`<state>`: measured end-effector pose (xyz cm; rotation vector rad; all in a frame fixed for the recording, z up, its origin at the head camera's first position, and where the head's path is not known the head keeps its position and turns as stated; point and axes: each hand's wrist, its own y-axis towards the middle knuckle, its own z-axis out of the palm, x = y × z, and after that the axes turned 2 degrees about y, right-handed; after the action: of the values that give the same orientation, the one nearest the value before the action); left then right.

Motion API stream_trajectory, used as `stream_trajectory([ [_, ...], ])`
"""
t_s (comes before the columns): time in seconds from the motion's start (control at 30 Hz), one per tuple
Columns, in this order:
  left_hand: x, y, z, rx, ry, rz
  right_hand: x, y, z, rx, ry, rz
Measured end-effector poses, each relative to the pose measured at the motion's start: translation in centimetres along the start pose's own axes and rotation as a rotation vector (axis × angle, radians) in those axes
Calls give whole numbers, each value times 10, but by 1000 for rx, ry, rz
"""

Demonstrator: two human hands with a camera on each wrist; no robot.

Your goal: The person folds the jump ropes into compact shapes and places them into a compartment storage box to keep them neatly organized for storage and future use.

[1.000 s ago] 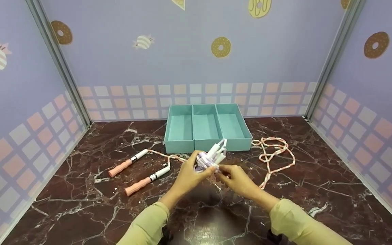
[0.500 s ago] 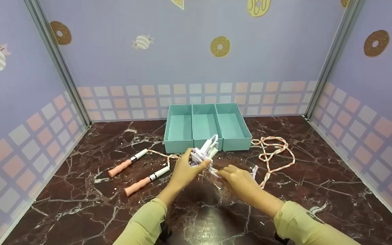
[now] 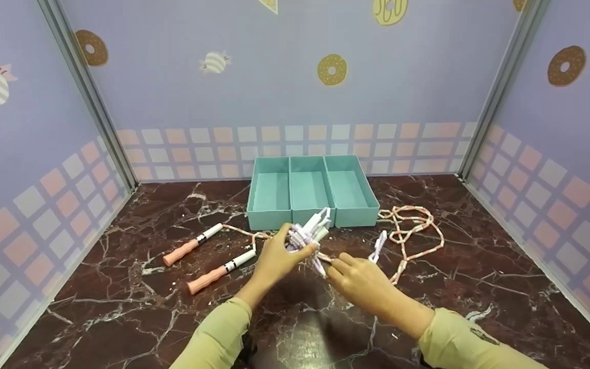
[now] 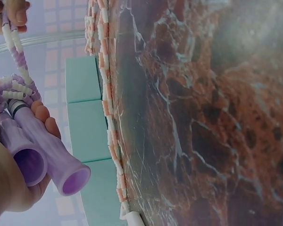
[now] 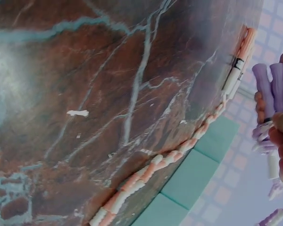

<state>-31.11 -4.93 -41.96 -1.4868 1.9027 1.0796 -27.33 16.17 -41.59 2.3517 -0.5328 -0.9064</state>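
My left hand (image 3: 276,257) grips a purple-and-white beaded jump rope, holding its two purple handles (image 4: 49,146) side by side. Beaded cord (image 4: 20,87) is wound in a bundle around the handles, and white handle ends and a cord loop stick out past it. To the right, my right hand (image 3: 359,279) holds a doubled strand of that cord (image 4: 19,52), drawn taut from the bundle. A loose loop of cord (image 3: 378,246) sticks out beyond the right hand. Both hands are above the table, and the right fingertips are partly hidden in the head view.
An orange-and-white jump rope lies on the dark marbled table (image 3: 121,323), its handles (image 3: 208,279) at left and tangled cord (image 3: 418,225) at right. Behind the hands stands a teal box (image 3: 270,221) with three compartments. Patterned walls (image 3: 295,102) enclose the back and sides.
My right hand has drawn away from the bundle toward the lower right, stretching the purple cord. The loose loop has come into sight past it. My left hand has shifted slightly left.
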Motion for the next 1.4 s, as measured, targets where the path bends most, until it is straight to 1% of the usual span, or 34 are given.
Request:
stream_trajectory([
  [0.2, -3, 0, 3, -15, 86, -2, 3, 2, -7, 58, -77, -58],
  [0.4, -5, 0, 6, 28, 207, 19, 0, 2, -15, 95, -112, -114],
  [0.53, -3, 0, 5, 100, 247, 45, -3, 5, -23, 87, -118, -148],
  [0.63, -2, -1, 5, 174, 250, 97, -6, 8, -28, 57, -126, -161],
  [0.77, 0, -3, 6, 272, 227, 165, -8, 10, -32, 26, -127, -144],
  [0.87, 0, -5, 8, 328, 225, 184, -11, 11, -33, 21, -118, -134],
  [1.0, -3, -9, 9, 371, 252, 191, -14, 11, -33, 39, -108, -123],
  [1.1, -5, -11, 9, 412, 250, 185, -18, 11, -32, 50, -96, -107],
  [1.23, -7, -15, 8, 466, 234, 175, -21, 12, -30, 21, -90, -97],
  [1.33, -8, -17, 7, 486, 247, 153, -24, 14, -29, 1, -88, -90],
  [1.4, -8, -18, 8, 492, 264, 143, -25, 15, -28, 5, -85, -82],
])
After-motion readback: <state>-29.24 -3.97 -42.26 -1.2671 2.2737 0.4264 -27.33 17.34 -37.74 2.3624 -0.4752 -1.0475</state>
